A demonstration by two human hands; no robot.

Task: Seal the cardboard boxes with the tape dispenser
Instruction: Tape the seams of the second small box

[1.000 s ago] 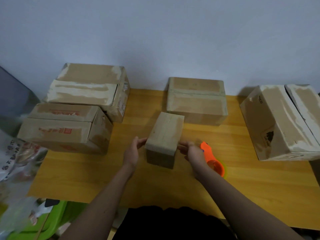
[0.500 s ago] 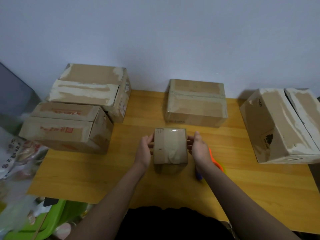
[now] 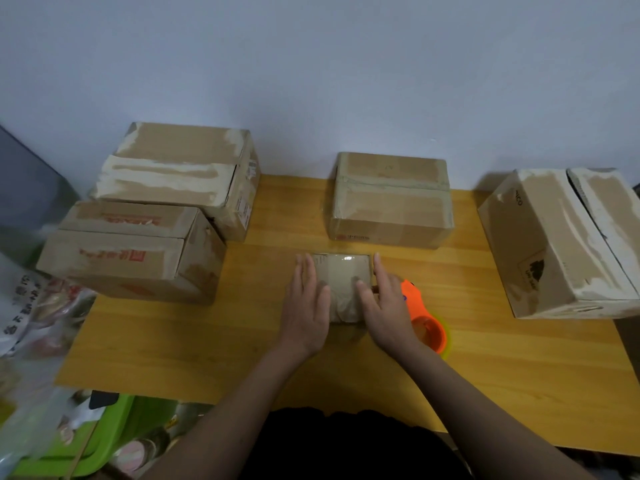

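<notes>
Two flat hands, left (image 3: 304, 306) and right (image 3: 384, 306), press tape down on the small box (image 3: 343, 282), gripping nothing; next, likely grasp the dispenser (image 3: 420, 315) just right of it.

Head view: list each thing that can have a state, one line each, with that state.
Small box: flat on the table, glossy tape across its top.
Left hand: fingers straight, pressing the small box.
Right hand: fingers straight, pressing the small box.
Tape dispenser: lying on the table, unheld.
Middle back box: closed, taped.
Right box: tilted, flaps closed.
</notes>
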